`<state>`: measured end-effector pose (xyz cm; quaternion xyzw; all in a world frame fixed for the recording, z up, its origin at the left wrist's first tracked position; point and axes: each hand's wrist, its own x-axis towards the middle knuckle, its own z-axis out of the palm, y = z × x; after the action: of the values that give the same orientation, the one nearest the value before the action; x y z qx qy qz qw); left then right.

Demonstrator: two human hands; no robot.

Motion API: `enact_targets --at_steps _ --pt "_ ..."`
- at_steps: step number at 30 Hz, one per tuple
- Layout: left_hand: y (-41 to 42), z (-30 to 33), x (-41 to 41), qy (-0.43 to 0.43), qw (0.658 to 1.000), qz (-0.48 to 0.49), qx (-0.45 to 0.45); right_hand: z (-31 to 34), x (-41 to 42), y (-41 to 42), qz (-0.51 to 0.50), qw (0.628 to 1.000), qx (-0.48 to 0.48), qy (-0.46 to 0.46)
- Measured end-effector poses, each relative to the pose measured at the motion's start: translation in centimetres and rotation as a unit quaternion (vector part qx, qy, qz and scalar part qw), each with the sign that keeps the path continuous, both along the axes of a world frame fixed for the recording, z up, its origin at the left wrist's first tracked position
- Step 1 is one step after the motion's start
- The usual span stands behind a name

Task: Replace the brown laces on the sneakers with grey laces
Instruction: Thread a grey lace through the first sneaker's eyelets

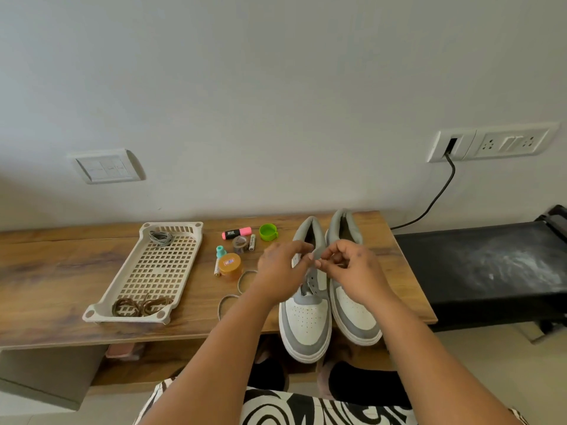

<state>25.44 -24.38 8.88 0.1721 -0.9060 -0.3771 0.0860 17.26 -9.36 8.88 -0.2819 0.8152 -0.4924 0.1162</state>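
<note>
- The two grey-and-white low-top sneakers (306, 320) stand side by side at the right end of the wooden table (61, 271), toes jutting over its near edge.
- Bare wood lies left of the cream perforated plastic tray (153, 271); coiled brown laces (139, 305) sit at its near end, a grey lace bundle (160, 237) at its far end.
- Both forearms reach in from the near side.
- The left hand (280, 265) rests on the left sneaker's collar, fingers bent over its edge.
- The right hand (346, 265) has fingers curled, pinching something small; what it is cannot be told.
</note>
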Motion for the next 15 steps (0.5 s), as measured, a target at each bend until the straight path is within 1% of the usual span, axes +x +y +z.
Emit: enact_targets --at_steps 2,4,7,10,12,15 --pt "0.9 0.1 0.1 0.014 0.998 -0.013 0.057 -0.2 0.1 -0.2 -0.010 0.999 -0.033 -0.018" --pt "1.0 0.2 0.2 0.015 0.995 -0.006 0.101 -0.1 0.0 -0.2 -0.005 0.997 -0.053 -0.058" --pt "0.7 0.1 0.4 0.031 0.989 0.012 0.146 0.3 -0.2 -0.1 0.008 0.992 -0.064 -0.107" --pt "0.2 0.0 0.4 0.037 0.985 0.036 0.165 0.3 -0.3 0.0 0.006 0.989 -0.076 -0.123" --pt "0.1 0.0 0.3 0.027 0.982 0.050 0.182 0.1 -0.4 0.0 -0.006 0.990 -0.080 -0.117" --pt "0.1 -0.1 0.4 0.003 0.965 0.035 0.261 -0.5 -0.1 0.0 -0.024 0.991 -0.087 -0.102"
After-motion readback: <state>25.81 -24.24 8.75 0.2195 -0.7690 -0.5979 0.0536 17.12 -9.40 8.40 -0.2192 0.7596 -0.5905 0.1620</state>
